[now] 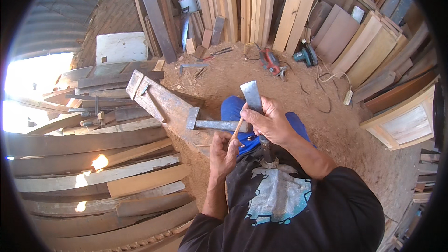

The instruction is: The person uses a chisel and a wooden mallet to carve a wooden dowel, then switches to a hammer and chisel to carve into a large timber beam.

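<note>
In my right hand (268,119) is a broad chisel (252,94), its flat blade pointing up and away and its dark handle running down toward my shirt. My left hand (222,151) pinches a thin wooden stick (237,130). The upper end of the stick comes close to my right thumb; whether they touch I cannot tell. Just beyond my left hand lies a hammer (192,118) with a heavy metal head and a thick handle. Its handle end reaches behind the stick. Under it is a worn wooden plank (175,100).
A smaller hammer (152,103) lies farther along the plank. Stacked boards (88,142) fill the left side. On the dusty floor ahead are a red power tool (270,61), a teal power tool (305,55) and cords. Upright timber (254,9) lines the far side; a framed panel (406,121) stands right.
</note>
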`<state>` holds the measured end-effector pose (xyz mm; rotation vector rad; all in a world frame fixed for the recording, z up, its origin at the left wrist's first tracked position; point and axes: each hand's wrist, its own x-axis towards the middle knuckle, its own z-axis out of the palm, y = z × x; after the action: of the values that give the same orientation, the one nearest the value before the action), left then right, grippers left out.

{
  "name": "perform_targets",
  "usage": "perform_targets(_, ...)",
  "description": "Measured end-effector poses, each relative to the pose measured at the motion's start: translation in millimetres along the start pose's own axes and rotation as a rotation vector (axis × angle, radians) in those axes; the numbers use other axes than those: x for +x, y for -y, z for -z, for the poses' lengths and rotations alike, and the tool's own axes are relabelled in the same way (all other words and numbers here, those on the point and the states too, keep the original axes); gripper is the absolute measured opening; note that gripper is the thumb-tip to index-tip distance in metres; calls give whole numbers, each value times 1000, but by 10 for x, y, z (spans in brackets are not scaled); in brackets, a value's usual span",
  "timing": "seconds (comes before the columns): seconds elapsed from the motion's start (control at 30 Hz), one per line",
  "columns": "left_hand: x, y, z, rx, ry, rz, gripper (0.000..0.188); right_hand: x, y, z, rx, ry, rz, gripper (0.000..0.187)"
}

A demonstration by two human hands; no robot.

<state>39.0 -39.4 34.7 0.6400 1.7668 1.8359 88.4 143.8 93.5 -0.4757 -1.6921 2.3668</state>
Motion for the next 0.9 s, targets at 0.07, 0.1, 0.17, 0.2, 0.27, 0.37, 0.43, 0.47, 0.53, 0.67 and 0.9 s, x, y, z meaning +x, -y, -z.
perform_targets(0.07, 21, -6, -29, 27, 6, 0, 11, 6, -56, 68, 5, -4, 0, 18)
perform_targets(0.1, 29, -38, -46, -29, 78, 83, 15, 3, -89, 99, 13, -6, 2, 18)
perform_targets(0.17, 38, -72, -50, -83, 146, 162, 20, 16, -145, 126, -27, 16, -16, 18)
perform_targets(0.2, 44, -86, -39, -103, 193, 192, 23, 27, -149, 125, -66, 39, -31, 18)
perform_targets(0.27, 65, -100, -17, -122, 235, 218, 27, 29, -118, 50, 43, -22, -15, 19)
perform_targets(0.37, 132, -68, 20, -330, 115, 239, 26, -30, -61, -104, 351, -67, -48, 20)
perform_targets(0.43, 162, -35, 68, -375, 85, 275, 26, -124, -6, -237, 633, -26, -220, 20)
perform_targets(0.47, 178, -46, 81, -419, 56, 313, 25, -175, -49, -301, 653, 55, -281, 19)
perform_targets(0.53, 216, -199, -21, -407, -15, 356, 25, -288, -18, -438, 621, 150, -428, 19)
perform_targets(0.67, 149, -95, 48, -219, -53, 124, 26, -363, -40, -486, 634, 219, -435, 19)
perform_targets(0.9, -409, 79, 249, -137, 179, 242, 29, -624, 309, -172, 588, 103, -131, 21)
